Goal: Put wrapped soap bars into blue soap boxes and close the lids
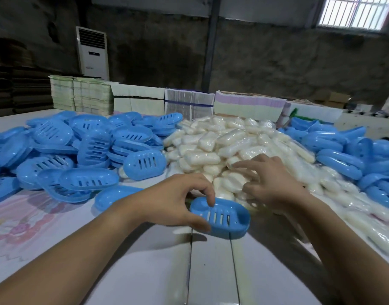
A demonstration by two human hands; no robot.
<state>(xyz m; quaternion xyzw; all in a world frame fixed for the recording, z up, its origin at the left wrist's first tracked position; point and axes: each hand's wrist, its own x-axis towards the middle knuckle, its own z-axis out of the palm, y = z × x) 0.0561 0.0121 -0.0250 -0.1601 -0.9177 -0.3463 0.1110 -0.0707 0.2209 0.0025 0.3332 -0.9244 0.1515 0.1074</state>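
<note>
Fetch-soap step, by the look of it. Nearest: left hand (173, 201) gripping a blue soap box (222, 216), thumb under its near rim, forefinger hooked over the far rim, box tilted and held just above the table (211, 271) near the middle of its near edge. Slotted surface facing up; white showing through the slots, so possibly already loaded, cannot tell. Lid not identifiable as a separate part from here. Just beyond: right hand (266, 181) spread over the near foot of the wrapped soap pile (228, 146), fingers loosely bent and touching bars, nothing visibly grasped; motion blur hides the fingertips, so a pinch cannot be ruled out. Likely next: closing on a single bar, lifting clear of its neighbours, dropping it long axis aligned with the box, then finding a matching lid. Film wrap probably slippery, so firm pinch across the short side. Farther: heap of blue boxes (79, 146) along the left side, another blue heap (354, 155) along the right edge. Far edge: stacked flat cartons (189, 102); white standing air conditioner (93, 53) against the wall behind.
</note>
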